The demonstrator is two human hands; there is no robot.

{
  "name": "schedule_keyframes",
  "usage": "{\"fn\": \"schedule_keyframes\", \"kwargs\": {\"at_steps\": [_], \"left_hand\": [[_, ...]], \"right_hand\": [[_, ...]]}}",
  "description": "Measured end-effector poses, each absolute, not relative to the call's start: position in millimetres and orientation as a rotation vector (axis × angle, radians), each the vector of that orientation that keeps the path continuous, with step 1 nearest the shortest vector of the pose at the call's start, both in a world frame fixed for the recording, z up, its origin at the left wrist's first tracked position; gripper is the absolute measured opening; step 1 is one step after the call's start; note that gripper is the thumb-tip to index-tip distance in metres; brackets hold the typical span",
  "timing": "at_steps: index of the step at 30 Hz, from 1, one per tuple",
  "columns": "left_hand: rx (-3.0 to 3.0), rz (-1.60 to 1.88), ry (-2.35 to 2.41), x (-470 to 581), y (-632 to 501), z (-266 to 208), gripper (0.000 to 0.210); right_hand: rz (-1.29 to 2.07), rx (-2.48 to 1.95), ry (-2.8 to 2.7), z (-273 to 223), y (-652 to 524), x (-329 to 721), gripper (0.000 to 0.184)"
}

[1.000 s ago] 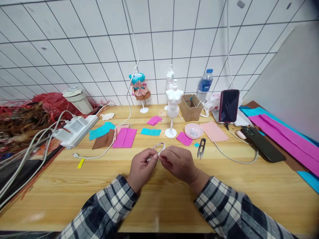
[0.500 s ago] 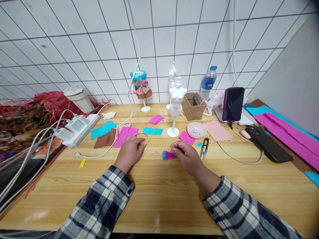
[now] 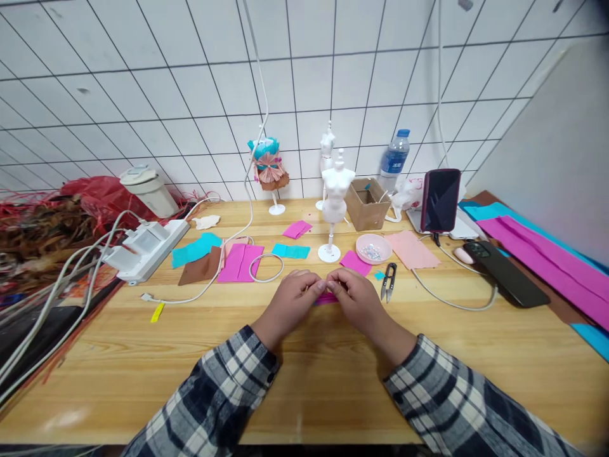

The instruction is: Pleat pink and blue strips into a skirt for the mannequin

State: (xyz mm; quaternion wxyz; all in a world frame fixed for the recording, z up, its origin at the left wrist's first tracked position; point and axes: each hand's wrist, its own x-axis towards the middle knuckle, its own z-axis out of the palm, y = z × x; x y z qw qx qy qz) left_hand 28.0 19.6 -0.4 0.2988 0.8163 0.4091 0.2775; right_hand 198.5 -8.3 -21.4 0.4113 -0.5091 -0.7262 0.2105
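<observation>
My left hand [image 3: 292, 299] and my right hand [image 3: 356, 297] meet over the table in front of the white dress form [image 3: 335, 197]. Their thumbs and forefingers are pinched together, fingertips almost touching. Beneath the fingertips shows a strip of pleated magenta crepe paper [image 3: 325, 300], mostly covered by the hands. Both hands are closed at this piece; anything finer between the fingertips is too small to make out. A thin white ring [image 3: 252, 269] lies left of my left hand, overlapping a folded magenta sheet [image 3: 234, 264]. Small thread snips [image 3: 389, 283] lie right of my right hand.
Behind the hands stand a pink dish of beads [image 3: 365, 256], a cardboard box [image 3: 365, 212] and a dressed form [image 3: 269, 166]. A white cable [image 3: 247, 190] hangs down to the left table. A phone [image 3: 507, 273] and a power strip [image 3: 145, 251] lie at the sides.
My left hand has let go of the white ring and moved right to meet my right hand at the pleated paper. The paper's blue end is now hidden.
</observation>
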Motion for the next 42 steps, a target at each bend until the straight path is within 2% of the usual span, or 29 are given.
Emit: {"fn": "schedule_keyframes", "kwargs": {"at_steps": [10, 17, 18, 20, 22, 26, 29, 37, 42], "left_hand": [[2.221, 0.782, 1.133, 19.3, 10.5, 3.3, 0.024], [2.064, 0.888, 1.094, 15.6, 9.3, 4.2, 0.024], [2.021, 0.920, 1.103, 14.7, 9.0, 4.1, 0.024], [1.935, 0.981, 1.122, 13.5, 8.8, 3.4, 0.022], [1.864, 1.013, 1.129, 13.0, 9.0, 2.4, 0.022], [1.855, 0.992, 1.138, 13.9, 9.9, -0.4, 0.025], [1.957, 0.973, 1.108, 13.8, 9.4, -2.8, 0.025], [2.269, 1.038, 1.071, 12.3, 6.7, -5.4, 0.016], [2.405, 1.120, 1.032, 14.5, 3.2, -2.4, 0.014]], "right_hand": [[0.561, -1.306, -1.812, -19.8, -10.7, 194.9, 0.013], [0.702, -1.284, -1.642, -14.5, -14.1, 191.9, 0.011], [0.759, -1.279, -1.582, -14.1, -13.9, 192.1, 0.014], [0.818, -1.289, -1.475, -13.6, -13.3, 194.1, 0.034], [0.719, -1.307, -1.458, -13.0, -13.5, 197.2, 0.046], [0.301, -1.196, -1.720, -11.2, -18.4, 199.2, 0.016], [0.175, -1.146, -1.839, -11.1, -22.4, 196.0, 0.016], [0.219, -1.167, -1.845, -12.7, -21.9, 195.1, 0.014], [0.447, -1.204, -1.738, -11.8, -18.8, 192.8, 0.010]]}}
